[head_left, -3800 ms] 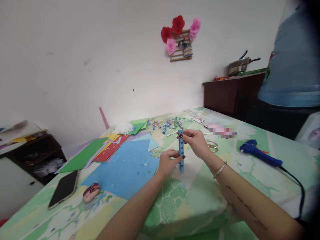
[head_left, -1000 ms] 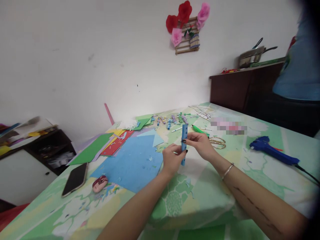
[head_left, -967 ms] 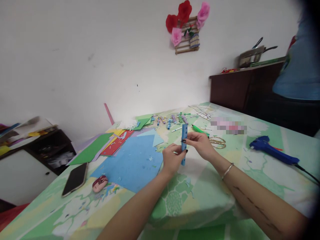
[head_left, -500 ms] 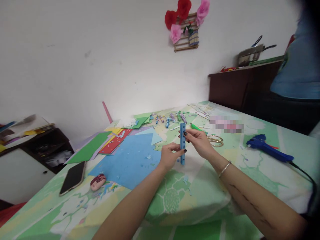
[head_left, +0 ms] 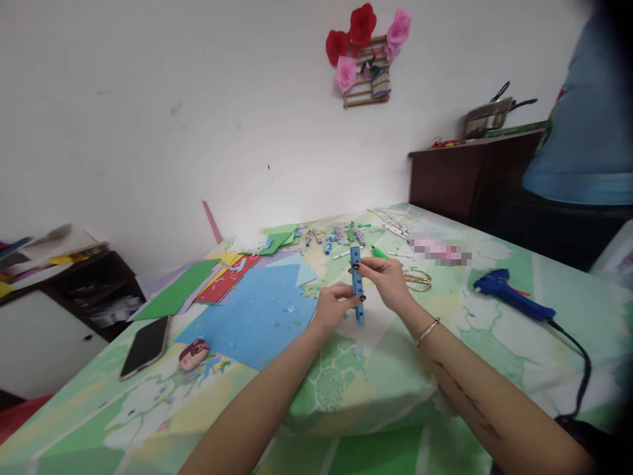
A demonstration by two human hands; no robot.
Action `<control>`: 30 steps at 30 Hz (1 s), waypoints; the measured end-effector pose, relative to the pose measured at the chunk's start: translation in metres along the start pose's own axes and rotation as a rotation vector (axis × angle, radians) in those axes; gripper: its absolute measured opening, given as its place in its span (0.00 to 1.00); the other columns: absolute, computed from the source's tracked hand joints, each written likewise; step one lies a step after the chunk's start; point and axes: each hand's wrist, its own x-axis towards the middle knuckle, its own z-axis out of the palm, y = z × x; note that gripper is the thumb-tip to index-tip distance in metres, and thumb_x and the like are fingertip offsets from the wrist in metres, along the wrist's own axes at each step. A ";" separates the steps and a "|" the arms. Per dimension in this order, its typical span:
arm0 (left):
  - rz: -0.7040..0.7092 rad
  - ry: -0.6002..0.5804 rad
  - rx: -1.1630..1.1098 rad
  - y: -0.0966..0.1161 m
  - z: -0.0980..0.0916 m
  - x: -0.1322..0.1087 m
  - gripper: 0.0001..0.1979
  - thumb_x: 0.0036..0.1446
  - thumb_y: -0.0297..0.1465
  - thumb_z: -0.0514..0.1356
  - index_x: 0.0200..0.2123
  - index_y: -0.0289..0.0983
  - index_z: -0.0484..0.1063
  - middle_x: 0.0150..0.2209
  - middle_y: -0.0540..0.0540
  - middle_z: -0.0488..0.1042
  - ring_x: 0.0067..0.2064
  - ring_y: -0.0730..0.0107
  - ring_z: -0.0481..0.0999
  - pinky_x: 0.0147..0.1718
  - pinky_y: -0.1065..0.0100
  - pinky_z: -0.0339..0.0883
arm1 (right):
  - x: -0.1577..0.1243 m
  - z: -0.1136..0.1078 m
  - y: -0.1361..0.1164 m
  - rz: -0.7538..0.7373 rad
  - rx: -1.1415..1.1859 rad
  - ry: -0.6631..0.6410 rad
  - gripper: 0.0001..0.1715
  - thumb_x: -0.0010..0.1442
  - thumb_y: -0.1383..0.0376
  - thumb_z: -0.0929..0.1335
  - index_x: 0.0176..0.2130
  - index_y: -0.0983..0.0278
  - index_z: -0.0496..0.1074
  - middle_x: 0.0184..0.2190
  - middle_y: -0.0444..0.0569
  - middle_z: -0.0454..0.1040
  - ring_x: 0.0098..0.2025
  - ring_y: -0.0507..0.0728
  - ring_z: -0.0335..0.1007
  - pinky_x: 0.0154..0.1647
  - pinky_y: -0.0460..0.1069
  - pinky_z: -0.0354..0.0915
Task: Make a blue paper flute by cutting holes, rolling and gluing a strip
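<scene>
My left hand [head_left: 332, 307] is curled nearly closed, thumb and fingertips pinching the lower part of the blue strip [head_left: 357, 284]. My right hand [head_left: 388, 280] is closed on it in the same way higher up, just below the top end. The strip stands just off the right edge of the big blue paper sheet [head_left: 252, 316], above the table [head_left: 346, 396]. I cannot tell whether its lower end rests on the cloth. To handle it well, I judge the two pinches should stay light and well apart. The flat faces should be pressed rather than the edges, so that the thin piece neither bows nor twists. Its row of dark dots should stay turned toward me, where I can see it. The long axis runs nearly vertical, with one end pointing up toward the wall and the other down at the table, and the top leans a little to the left. Further right of the blue sheet lie the gold scissors [head_left: 418, 280], and beyond them is the blue glue gun [head_left: 509, 297]. A phone [head_left: 146, 336] lies left of the sheet, and a small pink object [head_left: 194, 353] sits at the sheet's near left corner.
</scene>
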 end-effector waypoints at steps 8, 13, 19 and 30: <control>0.078 -0.017 0.059 0.000 0.001 -0.002 0.08 0.41 0.35 0.66 0.24 0.36 0.77 0.24 0.48 0.70 0.28 0.71 0.68 0.31 0.69 0.62 | 0.005 0.005 -0.008 -0.036 0.074 0.013 0.13 0.48 0.59 0.71 0.34 0.63 0.78 0.25 0.48 0.77 0.33 0.57 0.71 0.38 0.52 0.65; 0.111 -0.022 0.057 0.001 0.000 -0.002 0.07 0.41 0.34 0.66 0.24 0.36 0.77 0.24 0.47 0.71 0.29 0.71 0.69 0.32 0.69 0.62 | 0.004 0.006 -0.008 -0.063 0.051 0.012 0.12 0.48 0.58 0.71 0.31 0.63 0.78 0.26 0.48 0.77 0.33 0.58 0.70 0.36 0.52 0.64; -0.156 0.061 -0.172 0.006 0.000 -0.001 0.13 0.35 0.35 0.69 0.26 0.33 0.77 0.27 0.46 0.72 0.29 0.70 0.71 0.30 0.66 0.67 | 0.009 0.000 0.006 0.068 0.078 -0.093 0.23 0.54 0.51 0.65 0.36 0.66 0.76 0.34 0.53 0.76 0.30 0.52 0.67 0.29 0.46 0.60; -0.269 0.265 -0.338 -0.001 -0.021 0.009 0.17 0.32 0.34 0.70 0.27 0.30 0.77 0.26 0.45 0.75 0.26 0.70 0.73 0.32 0.62 0.70 | -0.005 -0.007 0.027 0.474 -0.190 -0.462 0.17 0.40 0.59 0.74 0.29 0.69 0.76 0.23 0.50 0.75 0.25 0.51 0.68 0.24 0.43 0.60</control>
